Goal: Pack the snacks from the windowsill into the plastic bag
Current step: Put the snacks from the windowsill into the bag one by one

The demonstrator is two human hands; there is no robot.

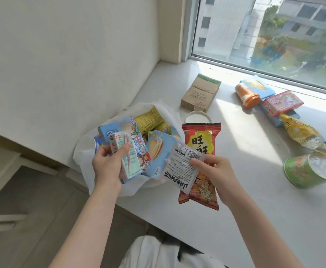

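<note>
1. The red snack bag (199,149) lying on the sill shows two large yellow characters, 旺旺, the lower one partly covered by the packet I hold.
2. The clear white packet (181,167) in my right hand (219,176) carries a barcode near its top edge and big black characters along the bottom, upside down to me; I read 山楂 among them, the rest unclear.
3. The small print on that packet, and on the mint-green drink carton (126,155) in my left hand (106,167), is too blurred to read.

Plastic bag (84,157) of snacks at the windowsill's (235,219) left edge, snack packet (201,144) just right, cup (311,170) far right.
</note>
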